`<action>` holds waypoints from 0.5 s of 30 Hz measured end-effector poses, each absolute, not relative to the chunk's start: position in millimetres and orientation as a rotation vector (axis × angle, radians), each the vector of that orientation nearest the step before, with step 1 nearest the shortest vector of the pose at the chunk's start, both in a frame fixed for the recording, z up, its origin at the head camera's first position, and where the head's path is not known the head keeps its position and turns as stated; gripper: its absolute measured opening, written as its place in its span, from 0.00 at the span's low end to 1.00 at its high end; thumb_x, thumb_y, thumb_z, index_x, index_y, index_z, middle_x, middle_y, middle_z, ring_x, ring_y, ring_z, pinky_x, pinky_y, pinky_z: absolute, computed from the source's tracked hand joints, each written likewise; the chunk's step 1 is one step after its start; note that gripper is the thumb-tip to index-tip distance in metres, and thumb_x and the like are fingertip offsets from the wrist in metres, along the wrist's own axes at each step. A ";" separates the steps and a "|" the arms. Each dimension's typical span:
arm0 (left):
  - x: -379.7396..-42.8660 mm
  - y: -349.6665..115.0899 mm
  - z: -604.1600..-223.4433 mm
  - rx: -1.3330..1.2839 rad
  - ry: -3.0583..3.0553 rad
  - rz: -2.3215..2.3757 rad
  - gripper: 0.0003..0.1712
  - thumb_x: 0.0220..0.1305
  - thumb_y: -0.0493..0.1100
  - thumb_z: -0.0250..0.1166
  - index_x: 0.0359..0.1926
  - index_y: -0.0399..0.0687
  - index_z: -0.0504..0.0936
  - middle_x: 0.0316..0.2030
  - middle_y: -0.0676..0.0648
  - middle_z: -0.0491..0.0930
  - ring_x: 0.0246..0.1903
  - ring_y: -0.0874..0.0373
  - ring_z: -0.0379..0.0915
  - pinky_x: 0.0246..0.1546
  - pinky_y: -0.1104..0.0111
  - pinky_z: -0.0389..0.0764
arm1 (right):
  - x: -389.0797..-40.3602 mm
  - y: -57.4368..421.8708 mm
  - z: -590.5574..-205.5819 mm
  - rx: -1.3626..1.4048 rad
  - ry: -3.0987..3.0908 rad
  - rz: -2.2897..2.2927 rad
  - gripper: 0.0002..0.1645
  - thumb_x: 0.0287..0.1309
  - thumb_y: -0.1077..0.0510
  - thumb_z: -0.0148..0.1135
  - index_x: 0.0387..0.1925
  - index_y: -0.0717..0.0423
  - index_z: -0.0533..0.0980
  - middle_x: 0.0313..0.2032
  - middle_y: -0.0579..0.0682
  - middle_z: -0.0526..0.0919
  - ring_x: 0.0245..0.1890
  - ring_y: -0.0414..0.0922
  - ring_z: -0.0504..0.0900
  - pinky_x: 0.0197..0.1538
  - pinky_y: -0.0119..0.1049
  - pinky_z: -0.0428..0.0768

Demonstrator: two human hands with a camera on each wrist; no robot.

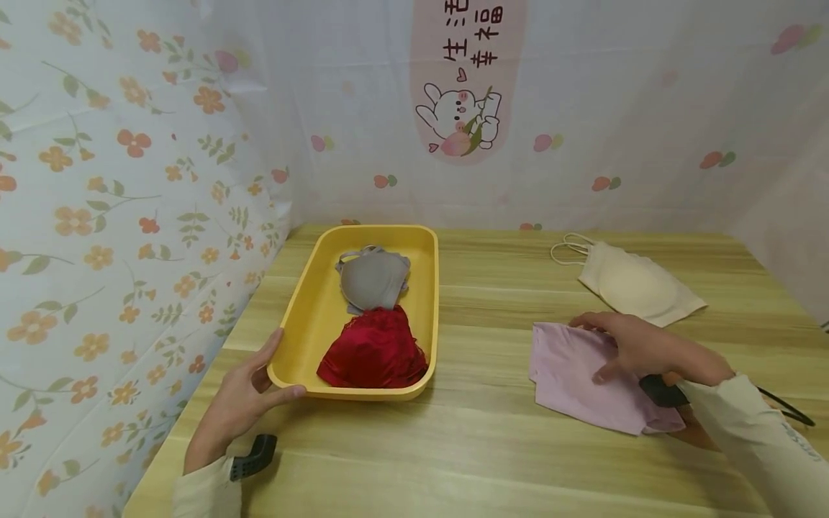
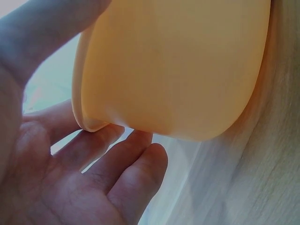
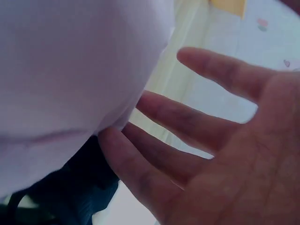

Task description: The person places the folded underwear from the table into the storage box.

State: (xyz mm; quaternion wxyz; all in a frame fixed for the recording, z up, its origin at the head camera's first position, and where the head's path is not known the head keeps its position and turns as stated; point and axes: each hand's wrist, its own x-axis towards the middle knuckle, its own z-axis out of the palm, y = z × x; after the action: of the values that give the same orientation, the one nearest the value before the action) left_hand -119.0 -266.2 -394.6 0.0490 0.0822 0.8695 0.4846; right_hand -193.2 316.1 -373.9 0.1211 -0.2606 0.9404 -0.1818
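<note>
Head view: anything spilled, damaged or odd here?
Nothing looks spilled or damaged around the yellow tray. The rabbit print on the backdrop is odd, though: it lies sideways, ears pointing left, eyes stacked, as if hung turned.

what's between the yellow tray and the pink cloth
Only bare table, as the head view shows: nothing lies between the yellow tray and the pink cloth.

There are four garments (image 1: 565, 378) — and one tray (image 1: 307, 347)
</note>
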 end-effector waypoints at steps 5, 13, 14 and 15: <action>-119.0 -267.0 -395.8 0.249 2.654 1.471 0.60 0.59 0.44 0.75 0.80 0.43 0.43 0.79 0.34 0.42 0.73 0.36 0.58 0.56 0.91 0.69 | -191.7 318.6 -378.1 -0.759 2.693 -0.515 0.60 0.29 0.48 0.86 0.67 0.60 0.69 0.63 0.65 0.75 0.62 0.63 0.74 0.58 0.50 0.77; -118.5 -265.9 -397.2 0.228 2.625 1.511 0.60 0.60 0.43 0.74 0.80 0.44 0.42 0.80 0.36 0.42 0.73 0.37 0.57 0.56 0.91 0.69 | -197.9 313.3 -384.1 -0.681 2.808 -0.420 0.61 0.23 0.51 0.88 0.65 0.59 0.69 0.56 0.63 0.82 0.53 0.60 0.81 0.44 0.49 0.73; -118.0 -265.7 -397.6 0.222 2.619 1.515 0.60 0.60 0.43 0.74 0.80 0.44 0.42 0.80 0.37 0.42 0.73 0.37 0.57 0.56 0.91 0.69 | -198.2 313.3 -384.7 -0.666 2.801 -0.435 0.61 0.24 0.52 0.88 0.65 0.58 0.69 0.54 0.62 0.82 0.52 0.58 0.81 0.44 0.47 0.72; -117.3 -265.5 -398.2 0.216 2.619 1.508 0.60 0.60 0.44 0.74 0.80 0.44 0.42 0.80 0.37 0.42 0.73 0.37 0.57 0.56 0.91 0.69 | -198.3 313.7 -385.7 -0.670 2.790 -0.455 0.60 0.24 0.52 0.88 0.65 0.58 0.69 0.53 0.62 0.83 0.51 0.57 0.82 0.44 0.46 0.73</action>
State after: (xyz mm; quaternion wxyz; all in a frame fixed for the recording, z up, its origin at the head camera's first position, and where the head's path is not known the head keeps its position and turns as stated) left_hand -117.3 -265.5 -398.2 0.0558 0.0713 0.8630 0.4970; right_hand -198.3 313.7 -385.7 0.1181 -0.2289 0.9536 -0.1556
